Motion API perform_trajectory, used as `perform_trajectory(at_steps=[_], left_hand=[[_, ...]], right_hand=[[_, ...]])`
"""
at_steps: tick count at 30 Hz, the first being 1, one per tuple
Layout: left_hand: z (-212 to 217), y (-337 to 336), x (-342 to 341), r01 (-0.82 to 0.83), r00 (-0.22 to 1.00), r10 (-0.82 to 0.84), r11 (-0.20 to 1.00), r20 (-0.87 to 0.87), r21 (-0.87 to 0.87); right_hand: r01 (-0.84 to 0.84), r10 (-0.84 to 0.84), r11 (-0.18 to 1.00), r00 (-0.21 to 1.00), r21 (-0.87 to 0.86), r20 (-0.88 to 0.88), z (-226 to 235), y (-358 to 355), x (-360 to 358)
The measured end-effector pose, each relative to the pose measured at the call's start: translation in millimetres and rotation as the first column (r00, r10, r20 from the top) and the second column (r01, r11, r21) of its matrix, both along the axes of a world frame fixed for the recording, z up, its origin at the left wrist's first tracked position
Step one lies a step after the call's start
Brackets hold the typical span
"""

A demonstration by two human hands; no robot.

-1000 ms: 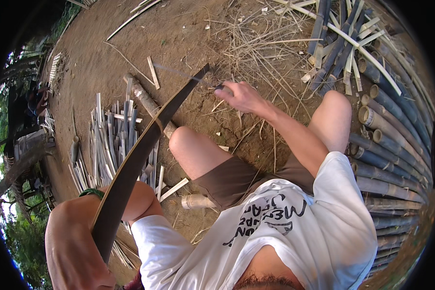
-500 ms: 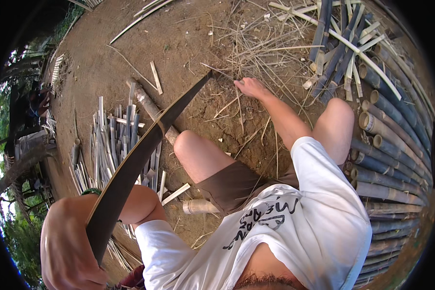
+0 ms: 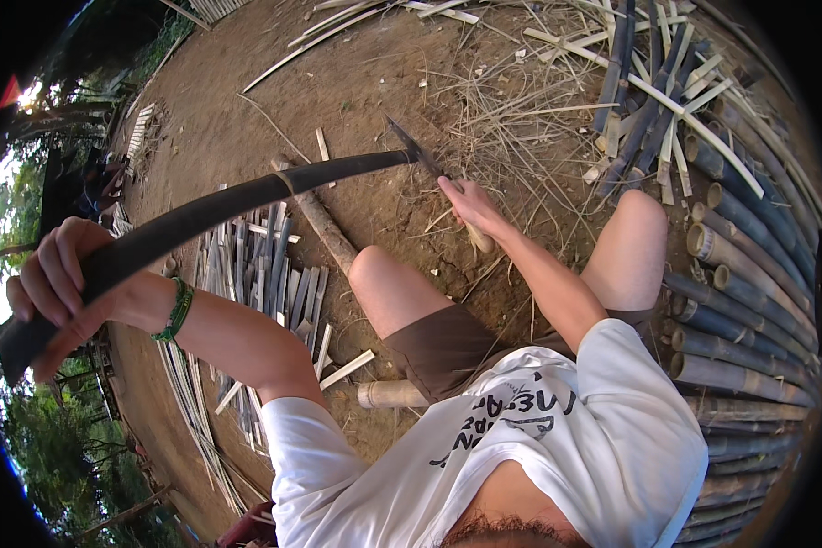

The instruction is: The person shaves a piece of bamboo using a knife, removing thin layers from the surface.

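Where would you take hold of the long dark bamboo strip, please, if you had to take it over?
Grip the bamboo strip along its bare middle stretch, coming from above. The left hand already holds its near end, and the knife in the right hand sits at its far tip. The strip is flat and bowed, so wrap the fingers across its width.

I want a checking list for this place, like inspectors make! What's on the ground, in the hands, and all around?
Surface: bare dirt ground.
Job's things: long dark bamboo strip; knife meeting its far end.
Clutter: cut bamboo slats, dry grass, short bamboo piece.
Grips: left hand closed on the strip; right hand closed on the knife.
Cables: nothing seen.
Surroundings: stacked bamboo poles, trees.
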State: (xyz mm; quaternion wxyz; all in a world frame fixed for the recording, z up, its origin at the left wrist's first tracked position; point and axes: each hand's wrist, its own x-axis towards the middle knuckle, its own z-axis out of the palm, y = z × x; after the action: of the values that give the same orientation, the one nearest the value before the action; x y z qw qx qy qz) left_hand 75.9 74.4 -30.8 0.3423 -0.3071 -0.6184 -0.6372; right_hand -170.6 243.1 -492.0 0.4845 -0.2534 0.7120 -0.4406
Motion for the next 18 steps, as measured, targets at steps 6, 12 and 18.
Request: perform_trajectory(at_steps=[6,12,18], left_hand=[[5,32,-4,-0.962,0.26,0.963,0.252,0.072,0.109],[-2,25,-37,-0.959,0.011,0.997,0.033,-0.077,0.28],[10,-47,9,-0.684,0.716,0.695,0.717,-0.064,0.133]], right_hand=[[-0.055,0.039,0.971,0.997,-0.233,-0.07,60,16,15],[-0.053,0.038,0.934,0.998,-0.353,-0.049,88,22,26],[-0.007,0.009,0.92,1.0,-0.393,0.004,97,35,31]])
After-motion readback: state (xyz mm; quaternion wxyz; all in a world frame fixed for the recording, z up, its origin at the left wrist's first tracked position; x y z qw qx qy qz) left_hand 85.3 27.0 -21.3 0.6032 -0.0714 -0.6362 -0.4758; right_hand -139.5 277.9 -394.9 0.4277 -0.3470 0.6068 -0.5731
